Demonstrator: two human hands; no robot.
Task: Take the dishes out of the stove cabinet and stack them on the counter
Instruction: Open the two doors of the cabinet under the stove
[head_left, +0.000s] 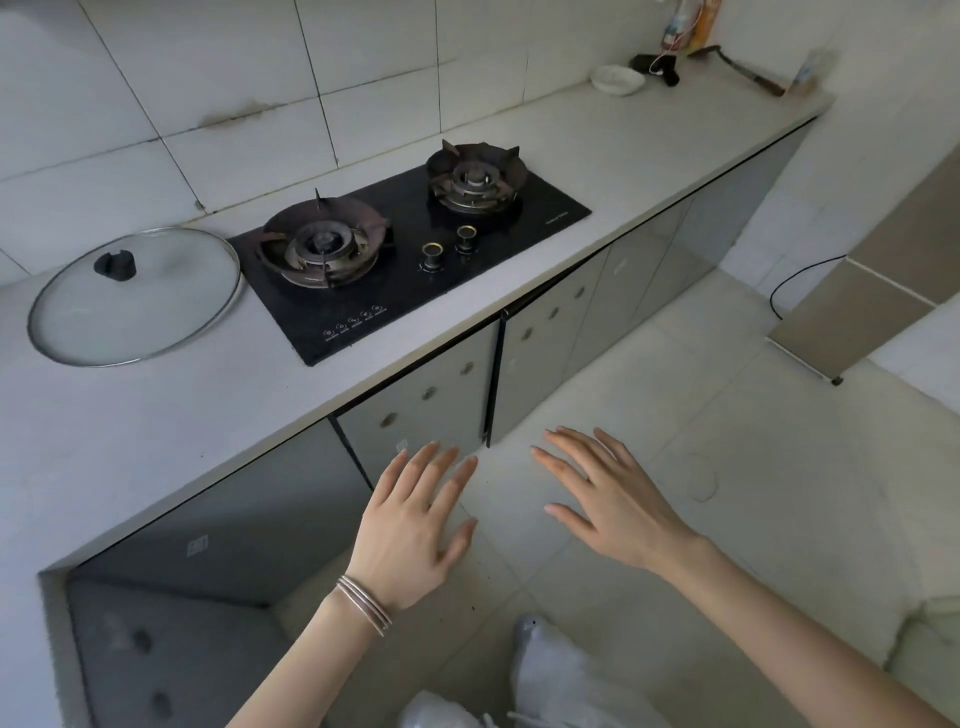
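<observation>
A black two-burner gas stove (410, 249) is set into the pale counter (208, 415). Below it run grey cabinet doors (431, 400) with round holes, all closed as far as I can see. My left hand (415, 525), bracelets on its wrist, hovers flat with fingers spread in front of the door under the stove. My right hand (613, 499) is also spread and empty, over the floor just to the right. The cabinet's inside is hidden. A white bowl (618, 79) sits far back right on the counter.
A glass pot lid (137, 296) lies left of the stove. A knife (748, 70), bottles (691, 26) and a dark object with a cord stand at the counter's far end. White plastic bags (550, 680) lie on the tiled floor by my feet.
</observation>
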